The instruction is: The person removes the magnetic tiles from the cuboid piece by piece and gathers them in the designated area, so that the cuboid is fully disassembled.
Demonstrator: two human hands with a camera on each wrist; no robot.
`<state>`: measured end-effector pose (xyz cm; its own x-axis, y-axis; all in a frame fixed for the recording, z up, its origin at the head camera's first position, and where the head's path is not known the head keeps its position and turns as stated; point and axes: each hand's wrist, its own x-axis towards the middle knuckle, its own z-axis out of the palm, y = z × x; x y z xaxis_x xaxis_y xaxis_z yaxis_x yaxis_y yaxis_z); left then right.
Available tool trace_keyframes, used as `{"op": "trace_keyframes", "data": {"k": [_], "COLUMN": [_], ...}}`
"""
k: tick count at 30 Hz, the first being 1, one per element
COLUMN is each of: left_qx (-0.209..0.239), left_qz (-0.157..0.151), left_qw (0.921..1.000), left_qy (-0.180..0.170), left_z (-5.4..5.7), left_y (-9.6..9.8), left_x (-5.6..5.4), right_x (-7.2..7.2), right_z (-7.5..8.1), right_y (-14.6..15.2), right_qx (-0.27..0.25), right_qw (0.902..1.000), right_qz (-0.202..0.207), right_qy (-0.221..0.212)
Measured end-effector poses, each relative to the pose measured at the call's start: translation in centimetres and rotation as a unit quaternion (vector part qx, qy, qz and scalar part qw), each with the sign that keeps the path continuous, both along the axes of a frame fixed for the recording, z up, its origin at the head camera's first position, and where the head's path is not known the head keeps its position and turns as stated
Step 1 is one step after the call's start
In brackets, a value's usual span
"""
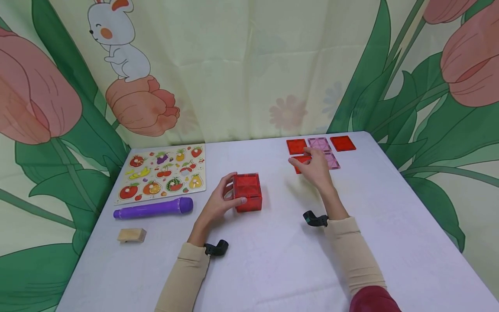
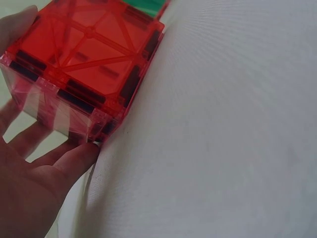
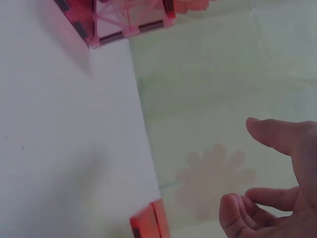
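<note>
Holding red box (image 1: 247, 193) in grip of left hand (image 1: 219, 201), well in from left edge of surface (image 1: 273, 260), with right hand (image 1: 316, 170) (wide grip) above red and pink tiles (image 1: 319, 144) near far edge.

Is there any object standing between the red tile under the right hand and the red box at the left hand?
Nothing visible stands in the way: in the head view, only bare white cloth lies between the red tile under the right hand and the red box the left hand holds.
</note>
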<state>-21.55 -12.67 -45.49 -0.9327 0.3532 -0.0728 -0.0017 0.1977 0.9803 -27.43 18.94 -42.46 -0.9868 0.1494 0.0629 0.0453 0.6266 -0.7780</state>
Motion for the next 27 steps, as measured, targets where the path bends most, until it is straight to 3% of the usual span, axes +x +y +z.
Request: {"op": "trace_keyframes", "data": {"k": [7,10,27], "left_qx": [-0.01,-0.007,0.009], "left_qz": [0.008,0.012,0.02], "left_qw": [0.9999,0.9999,0.9993], "left_qy": [-0.001,0.004,0.031], "left_z": [-2.7,-3.2,-3.5], "left_y": [-0.2,-0.2,-0.2], "left_x": [-1.4,-1.5,-1.3], "right_x": [0.9,1.4,3.5], "right_z": [0.4,0.3,-0.7], "right_y": [-3.1,-4.4,-8.6], "right_qx": [0.026,0.029,0.033], "right_qw": [0.9984,0.9972,0.9835], "right_qz": [0.048,0.069,0.176], "right_qy": [0.013,0.002,-0.027]}}
